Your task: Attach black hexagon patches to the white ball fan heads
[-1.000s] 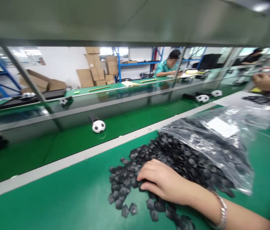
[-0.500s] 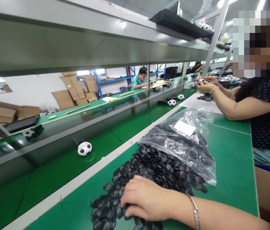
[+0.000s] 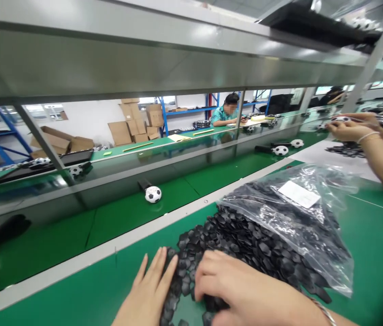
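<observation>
My left hand rests flat at the left edge of a spread of small black pentagon-like pieces, its fingers stretched and slightly spread. Over the same pieces, my right hand is bent with its fingertips down among them. Its thumb stands apart from the fingers, and dark pieces show in the gap. Behind it, a heap of these pieces spills from a clear plastic bag with a white label. A bracelet is on my right wrist.
Along the green channel lie soccer-ball items with black handles, one ball nearest the middle. A pale rail borders my green table. A metal shelf hangs overhead. At right, a co-worker's hands hold something; another person sits across.
My left hand has come into view beside the black pieces. My right hand remains over the pieces with fingers bent. The view has turned left, so the surroundings sit further right.
</observation>
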A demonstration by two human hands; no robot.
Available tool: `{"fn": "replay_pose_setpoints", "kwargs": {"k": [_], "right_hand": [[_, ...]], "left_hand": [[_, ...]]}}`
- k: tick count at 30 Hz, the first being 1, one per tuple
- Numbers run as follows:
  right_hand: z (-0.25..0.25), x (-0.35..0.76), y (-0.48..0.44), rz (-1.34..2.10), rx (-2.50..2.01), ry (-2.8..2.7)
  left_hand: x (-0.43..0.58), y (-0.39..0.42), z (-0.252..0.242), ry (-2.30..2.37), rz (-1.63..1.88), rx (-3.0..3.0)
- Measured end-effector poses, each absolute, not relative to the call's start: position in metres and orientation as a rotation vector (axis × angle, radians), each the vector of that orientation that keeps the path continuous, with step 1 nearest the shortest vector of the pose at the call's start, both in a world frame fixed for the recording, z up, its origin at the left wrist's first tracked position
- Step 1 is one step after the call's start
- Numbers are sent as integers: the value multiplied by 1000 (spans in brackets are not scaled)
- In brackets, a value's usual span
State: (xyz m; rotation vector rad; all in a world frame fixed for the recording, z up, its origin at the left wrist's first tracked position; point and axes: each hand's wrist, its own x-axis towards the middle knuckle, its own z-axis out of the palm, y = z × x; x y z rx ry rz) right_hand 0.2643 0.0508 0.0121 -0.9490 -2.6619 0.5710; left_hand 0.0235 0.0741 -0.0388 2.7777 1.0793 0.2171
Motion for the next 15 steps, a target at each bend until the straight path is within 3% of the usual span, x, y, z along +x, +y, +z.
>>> {"fn": "replay_pose_setpoints", "kwargs": {"k": [9, 15], "right_hand": [[22, 264, 36, 670, -1106, -2723], [18, 265, 53, 527, -1217, -2594]], "left_hand": [[73, 81, -27, 955, 282, 2599], [63, 93, -26, 1002, 665, 2098]]}}
